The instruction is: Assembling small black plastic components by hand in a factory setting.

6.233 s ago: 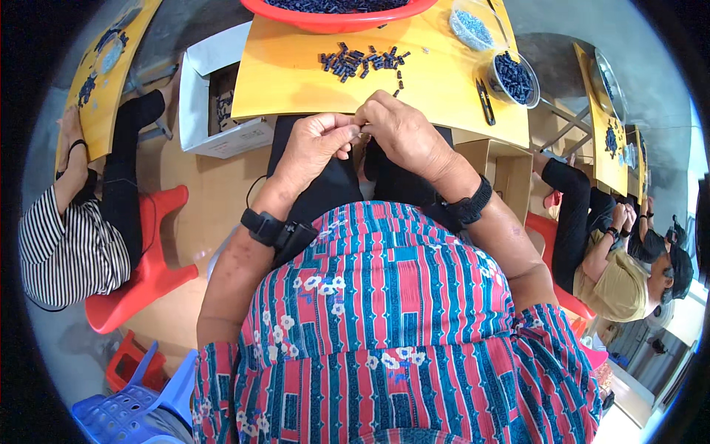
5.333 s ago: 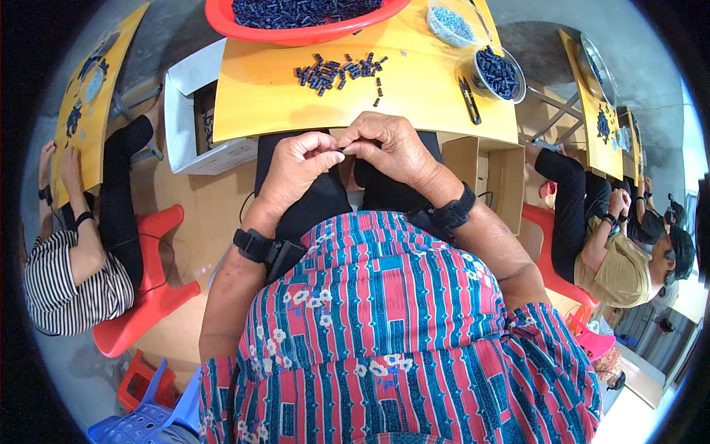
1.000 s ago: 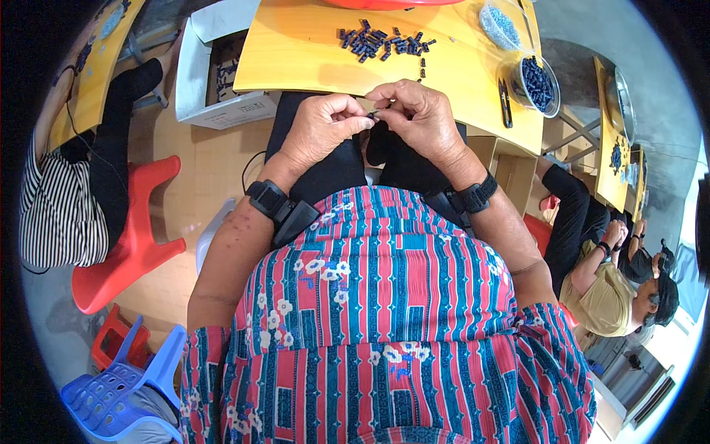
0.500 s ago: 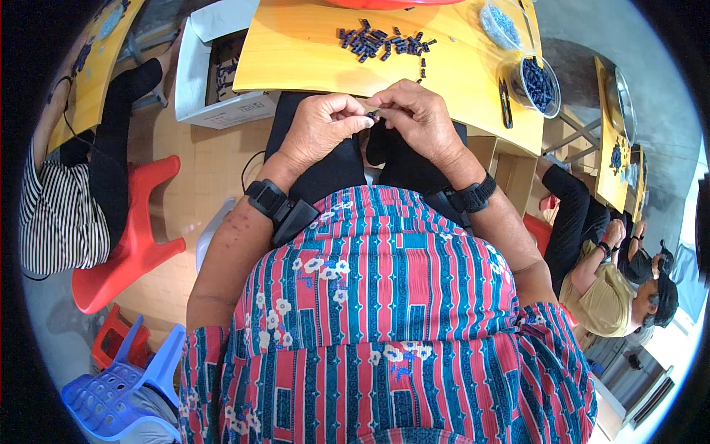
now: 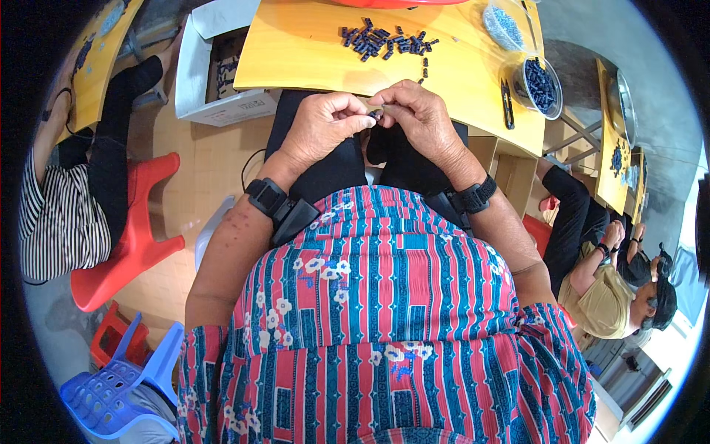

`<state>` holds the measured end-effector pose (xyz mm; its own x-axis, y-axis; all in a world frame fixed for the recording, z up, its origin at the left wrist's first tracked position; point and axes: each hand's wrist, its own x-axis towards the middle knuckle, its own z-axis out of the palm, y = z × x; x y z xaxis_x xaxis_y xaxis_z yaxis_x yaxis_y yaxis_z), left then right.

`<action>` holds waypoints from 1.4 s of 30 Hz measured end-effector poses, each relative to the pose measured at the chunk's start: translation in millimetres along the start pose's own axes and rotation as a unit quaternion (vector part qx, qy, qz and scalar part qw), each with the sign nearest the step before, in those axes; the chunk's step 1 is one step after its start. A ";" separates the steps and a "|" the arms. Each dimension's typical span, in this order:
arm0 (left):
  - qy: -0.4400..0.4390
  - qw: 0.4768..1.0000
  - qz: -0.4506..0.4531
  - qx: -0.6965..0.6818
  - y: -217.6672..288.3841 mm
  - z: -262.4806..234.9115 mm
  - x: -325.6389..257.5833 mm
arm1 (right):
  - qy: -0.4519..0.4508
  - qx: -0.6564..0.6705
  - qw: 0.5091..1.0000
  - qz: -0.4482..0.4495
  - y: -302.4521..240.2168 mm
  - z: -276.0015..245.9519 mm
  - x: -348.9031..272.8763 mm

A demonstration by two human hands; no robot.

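At the table's near edge, above my lap, my left hand pinches a small dark plastic part between thumb and forefinger. My right hand meets it from the other side, its fingertips pinched on the same part. Most of the part is hidden by the fingers, so its exact kind does not show. Beyond the hands, a loose pile of small dark plastic parts lies on the yellow table. A few more such parts lie in a short line nearer to my right hand.
At the table's right stand a clear tub of dark parts and a clear tub of light-blue pieces. A black slim tool lies beside them. A white box stands left; a red basin rim shows at the far edge. People sit on both sides.
Both hands stay almost in place, fingertips still together on the small dark part. The view has shifted very slightly.
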<state>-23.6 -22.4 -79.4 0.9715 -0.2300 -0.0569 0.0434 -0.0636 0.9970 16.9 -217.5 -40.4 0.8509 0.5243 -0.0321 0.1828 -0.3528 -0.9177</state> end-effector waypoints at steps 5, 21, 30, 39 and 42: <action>-0.001 1.000 -0.005 0.011 0.8 -0.5 0.1 | 0.006 0.023 0.999 0.021 4.3 0.2 -0.1; -0.003 1.000 0.001 0.010 0.9 -0.5 0.4 | -0.007 0.255 0.953 0.166 -1.8 0.2 -3.5; 0.000 1.000 -0.004 0.018 0.7 -0.7 -0.4 | -0.014 0.219 0.960 0.172 -8.3 4.4 -2.2; -0.014 0.999 -0.022 0.043 -3.6 -1.0 0.4 | -0.032 0.013 0.998 0.048 -8.0 3.8 0.2; -0.013 0.998 -0.027 0.050 -8.3 -1.5 0.7 | -0.014 -0.075 0.995 -0.064 -8.5 7.7 -0.8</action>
<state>-23.0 -20.6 -87.6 0.9620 -0.2488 -0.1127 0.0703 -0.1733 0.9824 10.9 -208.9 -35.7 0.8015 0.5940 0.0686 0.3630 -0.3922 -0.8452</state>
